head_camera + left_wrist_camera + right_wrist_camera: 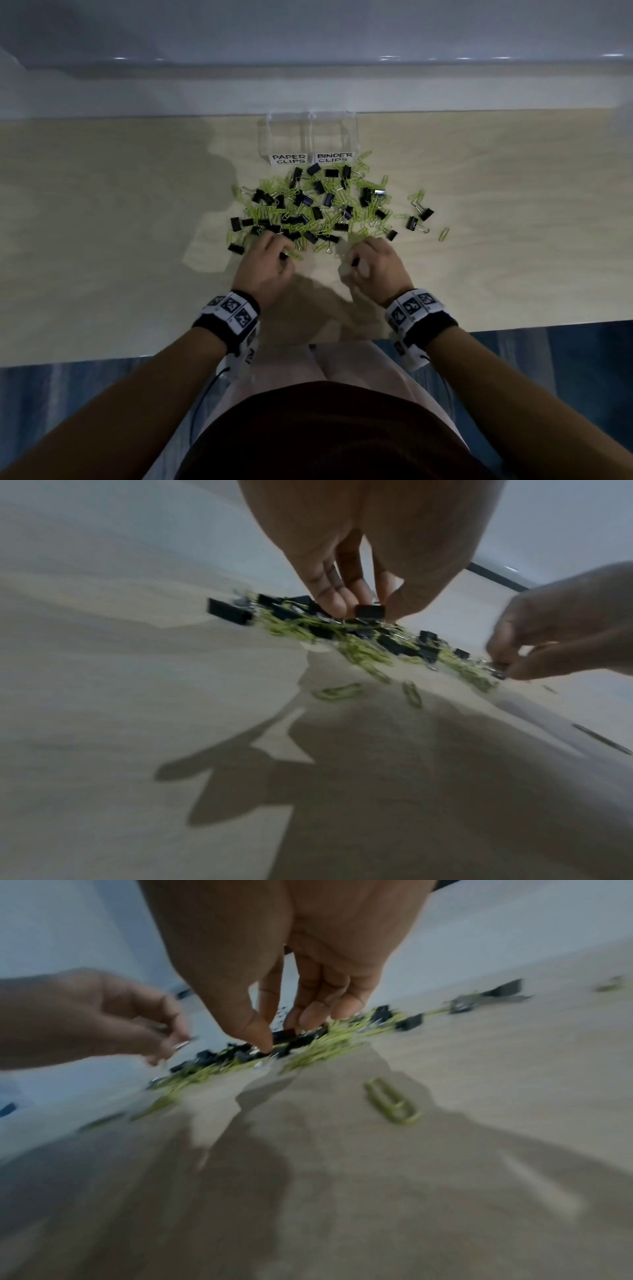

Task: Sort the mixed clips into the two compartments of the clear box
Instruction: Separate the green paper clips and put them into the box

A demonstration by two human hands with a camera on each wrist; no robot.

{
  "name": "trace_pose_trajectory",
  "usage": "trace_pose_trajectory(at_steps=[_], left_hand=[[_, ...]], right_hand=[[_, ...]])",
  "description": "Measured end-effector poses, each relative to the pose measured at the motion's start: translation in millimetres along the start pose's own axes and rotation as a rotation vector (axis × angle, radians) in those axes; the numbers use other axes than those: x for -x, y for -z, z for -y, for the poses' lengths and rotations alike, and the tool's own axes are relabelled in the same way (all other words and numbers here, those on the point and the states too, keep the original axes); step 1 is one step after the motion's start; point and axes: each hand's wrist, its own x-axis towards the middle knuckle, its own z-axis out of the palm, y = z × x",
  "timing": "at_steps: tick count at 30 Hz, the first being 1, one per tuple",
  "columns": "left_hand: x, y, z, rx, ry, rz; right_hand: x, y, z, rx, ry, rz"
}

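A mixed pile (315, 209) of green paper clips and black binder clips lies on the pale wooden table. Behind it stands the clear box (310, 118); the left compartment is labelled PAPER CLIPS (288, 159), the right BINDER CLIPS (334, 158). Both look empty. My left hand (281, 253) is at the pile's near left edge and pinches a black binder clip (370, 610) between thumb and fingers (334, 605). At the near right edge my right hand (357, 259) pinches another black binder clip (285, 1037). Both wrist views are blurred.
Stray clips lie to the right of the pile, among them two binder clips (419, 217) and a green paper clip (444, 234). Single paper clips (394, 1104) lie near my hands. The table's near edge (102, 359) runs close to my body; a pale wall rises behind the box.
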Motion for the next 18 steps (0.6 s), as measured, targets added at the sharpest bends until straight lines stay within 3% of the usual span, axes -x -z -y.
trace_pose_trajectory(at_steps=[3, 5, 8, 10, 15, 18], left_hand=[[7, 12, 21, -0.046, -0.03, -0.065], [11, 13, 24, -0.04, -0.085, -0.003], [12, 6, 16, -0.128, -0.175, 0.167], [9, 1, 12, -0.214, -0.152, 0.261], [-6, 0, -1, -0.183, -0.059, 0.195], [-18, 1, -6, -0.203, -0.032, 0.185]], right_hand=[[3, 22, -19, 0.038, -0.141, -0.197], [4, 29, -31, 0.096, -0.181, -0.209], [0, 29, -30, 0.117, -0.089, -0.029], [-7, 27, -24, 0.115, -0.075, 0.105], [-32, 20, -20, 0.192, -0.178, 0.263], [-40, 14, -21, 0.231, -0.123, 0.258]])
